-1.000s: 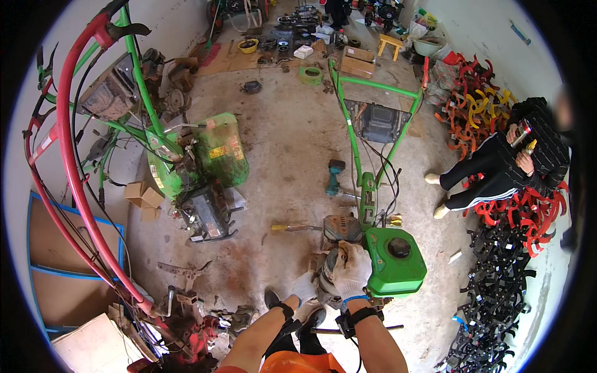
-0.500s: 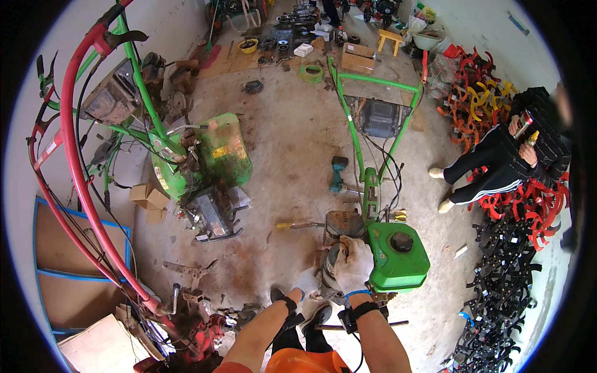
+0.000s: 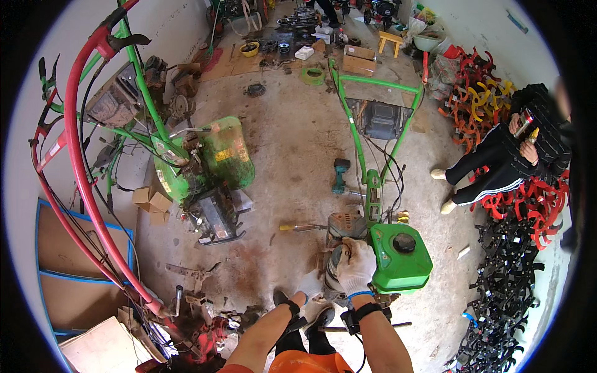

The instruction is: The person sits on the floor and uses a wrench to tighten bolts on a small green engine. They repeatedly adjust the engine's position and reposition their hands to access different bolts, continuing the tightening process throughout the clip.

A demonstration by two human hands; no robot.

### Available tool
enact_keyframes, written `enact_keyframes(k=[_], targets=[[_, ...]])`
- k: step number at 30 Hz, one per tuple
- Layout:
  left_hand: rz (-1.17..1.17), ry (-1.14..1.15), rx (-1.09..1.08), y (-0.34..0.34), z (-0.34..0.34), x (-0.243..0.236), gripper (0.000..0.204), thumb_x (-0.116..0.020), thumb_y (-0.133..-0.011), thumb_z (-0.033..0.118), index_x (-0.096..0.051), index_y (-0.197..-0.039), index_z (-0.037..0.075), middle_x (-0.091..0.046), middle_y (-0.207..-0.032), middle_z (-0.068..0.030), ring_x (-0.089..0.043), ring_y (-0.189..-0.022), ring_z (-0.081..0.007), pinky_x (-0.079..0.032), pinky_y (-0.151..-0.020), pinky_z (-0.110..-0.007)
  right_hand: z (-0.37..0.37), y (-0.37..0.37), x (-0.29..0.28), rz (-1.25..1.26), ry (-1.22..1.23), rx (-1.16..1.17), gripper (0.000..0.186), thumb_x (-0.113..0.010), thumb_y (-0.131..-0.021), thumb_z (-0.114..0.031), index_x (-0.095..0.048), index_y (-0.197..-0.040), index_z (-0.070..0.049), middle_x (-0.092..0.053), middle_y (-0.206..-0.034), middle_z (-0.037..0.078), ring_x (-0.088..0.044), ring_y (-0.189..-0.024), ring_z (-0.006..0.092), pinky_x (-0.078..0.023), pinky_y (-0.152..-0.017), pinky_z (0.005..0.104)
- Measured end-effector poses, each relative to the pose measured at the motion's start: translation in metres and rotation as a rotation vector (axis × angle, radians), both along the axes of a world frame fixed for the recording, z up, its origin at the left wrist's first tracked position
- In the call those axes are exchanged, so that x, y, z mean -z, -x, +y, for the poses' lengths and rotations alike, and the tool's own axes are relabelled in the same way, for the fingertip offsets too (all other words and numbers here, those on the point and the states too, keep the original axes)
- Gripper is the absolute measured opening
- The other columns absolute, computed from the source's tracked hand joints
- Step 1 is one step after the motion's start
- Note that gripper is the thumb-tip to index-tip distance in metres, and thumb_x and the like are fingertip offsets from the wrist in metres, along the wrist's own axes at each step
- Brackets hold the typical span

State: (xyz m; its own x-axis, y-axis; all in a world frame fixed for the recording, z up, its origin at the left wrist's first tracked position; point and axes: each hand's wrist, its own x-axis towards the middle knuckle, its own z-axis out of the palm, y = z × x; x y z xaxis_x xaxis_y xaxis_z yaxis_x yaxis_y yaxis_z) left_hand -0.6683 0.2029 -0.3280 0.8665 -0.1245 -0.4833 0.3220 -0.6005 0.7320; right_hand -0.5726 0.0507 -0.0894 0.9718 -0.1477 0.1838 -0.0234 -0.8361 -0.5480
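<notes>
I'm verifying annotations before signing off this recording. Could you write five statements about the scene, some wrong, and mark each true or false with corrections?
1. The right hand is at the engine, left of the green tank. True.
2. The left hand is bare. False: the left hand wears a whitish glove.
3. A yellow stool stands toward the far end of the room. True.
4. The teal drill lies right of the green tank. False: the teal drill lies on the floor, left of the green handlebar frame.
5. Black curved blades are piled along the right-hand wall. True.
</notes>
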Motion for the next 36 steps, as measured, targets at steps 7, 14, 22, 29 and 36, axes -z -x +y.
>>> enact_keyframes(k=[7, 14, 22, 29, 36], targets=[[-0.011, -0.023, -0.01, -0.005, -0.002, -0.01, 0.03, -0.057, -0.111, 0.025, -0.07, -0.129, 0.006, -0.079, -0.104, -0.0303, -0.08, -0.085, -0.0447, -0.065, -0.076, -0.054, -0.001, 0.0, 0.001, -0.011, 0.0, -0.009, 0.017, -0.075, -0.096, -0.016, -0.079, -0.112, -0.018, -0.077, -0.108, 0.009, -0.072, -0.101, 0.0372, -0.058, -0.088, 0.0498], [-0.151, 0.169, -0.118, 0.0, -0.003, -0.023, 0.032, -0.056, -0.111, 0.025, -0.072, -0.132, 0.006, -0.079, -0.101, -0.0277, -0.08, -0.086, -0.0434, -0.065, -0.073, -0.052, -0.001, -0.001, 0.003, -0.004, -0.014, -0.005, 0.02, -0.075, -0.093, -0.017, -0.08, -0.113, -0.017, -0.077, -0.107, 0.011, -0.072, -0.099, 0.0394, -0.058, -0.087, 0.052], [0.23, 0.006, -0.002, -0.017, 0.001, -0.043, 0.034, -0.057, -0.109, 0.021, -0.069, -0.136, 0.004, -0.08, -0.105, -0.0274, -0.079, -0.086, -0.0455, -0.065, -0.077, -0.05, -0.001, 0.0, 0.003, -0.038, -0.008, -0.018, 0.02, -0.076, -0.094, -0.017, -0.08, -0.114, -0.018, -0.077, -0.106, 0.011, -0.071, -0.098, 0.0388, -0.058, -0.086, 0.0521], [-0.168, 0.083, -0.08, -0.005, -0.003, -0.026, 0.031, -0.056, -0.111, 0.025, -0.072, -0.128, 0.004, -0.08, -0.096, -0.0249, -0.079, -0.074, -0.0412, -0.065, -0.065, -0.049, -0.001, -0.001, 0.001, 0.006, 0.022, -0.012, 0.021, -0.076, -0.095, -0.018, -0.08, -0.115, -0.017, -0.078, -0.109, 0.012, -0.072, -0.101, 0.0394, -0.058, -0.088, 0.0522], [0.176, 0.129, -0.077, -0.01, 0.0, -0.042, 0.032, -0.056, -0.111, 0.028, -0.072, -0.131, 0.007, -0.08, -0.098, -0.0245, -0.079, -0.071, -0.0386, -0.064, -0.062, -0.048, 0.0, -0.001, 0.0, 0.008, 0.015, 0.001, 0.02, -0.077, -0.094, -0.017, -0.081, -0.114, -0.018, -0.078, -0.109, 0.012, -0.072, -0.099, 0.0394, -0.059, -0.087, 0.0514]])
